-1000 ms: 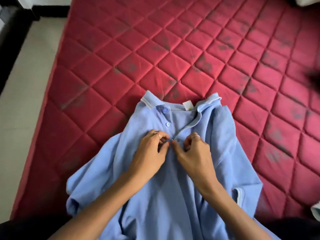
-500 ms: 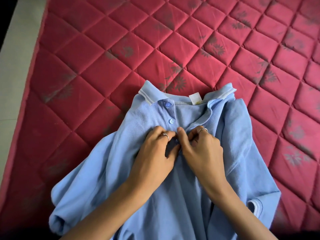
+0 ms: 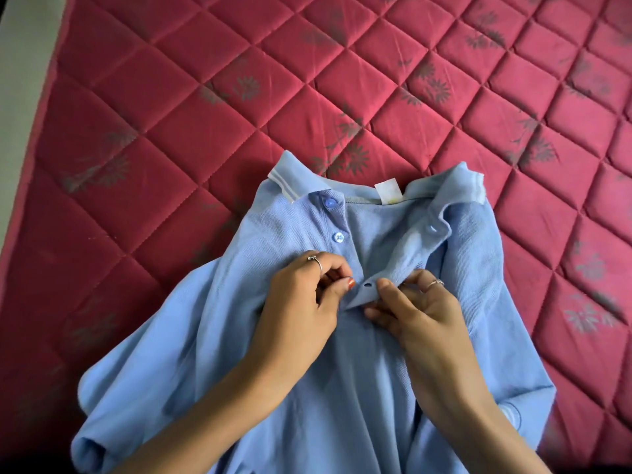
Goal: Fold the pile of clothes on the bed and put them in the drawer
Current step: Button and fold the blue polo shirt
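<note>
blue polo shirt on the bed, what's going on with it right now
A person is working on the placket of a light blue polo shirt that lies face up on a red quilted mattress. The left hand pinches the button side near the lowest button, while the right hand pinches the buttonhole strip beside it. The two upper buttons are undone and the collar lies open. Nothing is folded yet.

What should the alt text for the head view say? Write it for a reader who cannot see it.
Two hands work the button placket of a light blue polo shirt spread face up on a red quilted mattress. The left hand pinches the button side; the right hand pinches the buttonhole strip. Two upper buttons are undone, the collar open.
</note>
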The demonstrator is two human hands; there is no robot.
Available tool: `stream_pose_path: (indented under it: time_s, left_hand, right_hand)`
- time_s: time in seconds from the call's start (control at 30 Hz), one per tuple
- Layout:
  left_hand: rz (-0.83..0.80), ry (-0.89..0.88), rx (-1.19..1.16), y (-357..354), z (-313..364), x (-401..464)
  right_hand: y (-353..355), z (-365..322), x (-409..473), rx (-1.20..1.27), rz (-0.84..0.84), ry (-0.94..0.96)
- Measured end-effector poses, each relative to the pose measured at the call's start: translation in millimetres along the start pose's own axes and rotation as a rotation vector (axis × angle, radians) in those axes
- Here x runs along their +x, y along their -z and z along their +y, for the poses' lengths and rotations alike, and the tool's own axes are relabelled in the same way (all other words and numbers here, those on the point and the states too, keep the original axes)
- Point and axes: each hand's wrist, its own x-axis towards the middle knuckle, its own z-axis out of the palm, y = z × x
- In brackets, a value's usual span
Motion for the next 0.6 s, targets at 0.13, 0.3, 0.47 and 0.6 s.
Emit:
stream_pose_path:
  time_s: [0.13, 0.3, 0.47, 0.6]
  left_hand:
    - [-0.040, 0.084, -0.085, 0.2, 7.6, -5.5]
    - [-0.064, 0.093, -0.105, -2.3, 5.3, -6.5]
    - [-0.073, 0.065, -0.089, -0.9, 4.5, -6.3]
    - [-0.072, 0.040, -0.088, -1.2, 5.2, -6.5]
  right_hand:
    - [2.2, -5.4, -5.0, 0.213, -0.071, -0.166]
    - [7.6, -6.2, -0.1, 0.237, -0.106, -0.260]
    - [4.2, 0.1, -0.9, 0.010, -0.076, -0.171]
    - [-2.9, 3.9, -3.5, -0.242, -0.044, 0.009]
